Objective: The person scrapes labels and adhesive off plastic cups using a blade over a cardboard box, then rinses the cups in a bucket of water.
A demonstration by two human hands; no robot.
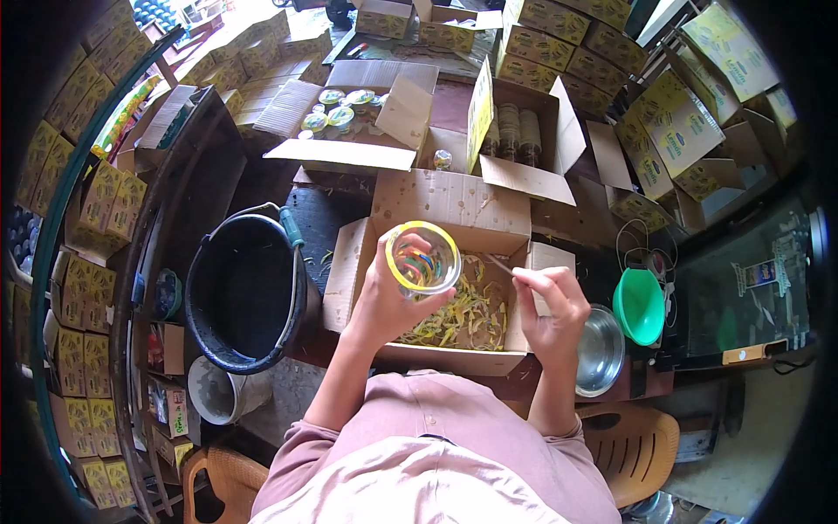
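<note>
cartons (pixel 541 44) crowd around the dark table (pixel 319 214) (left hand (pixel 380 301) clasping a cup (pixel 423 258), right hand (pixel 556 303) pinching thin tool (pixel 501 264)).

Clear, glossy plastic is being shown by the cup (pixel 426 258), and matt, stained cardboard by the box (pixel 436 199). Thin, crinkled scraps (pixel 476 306) are being seen inside, whether of paper or plastic not being made clear. Light is being returned by the smooth, shiny metal of the bowl (pixel 599 351) and the glossy plastic of the green basin (pixel 642 306). Duller plastic is being presented by the bucket (pixel 237 297), and soft, matt, creased cloth by the shirt (pixel 445 403)
</note>
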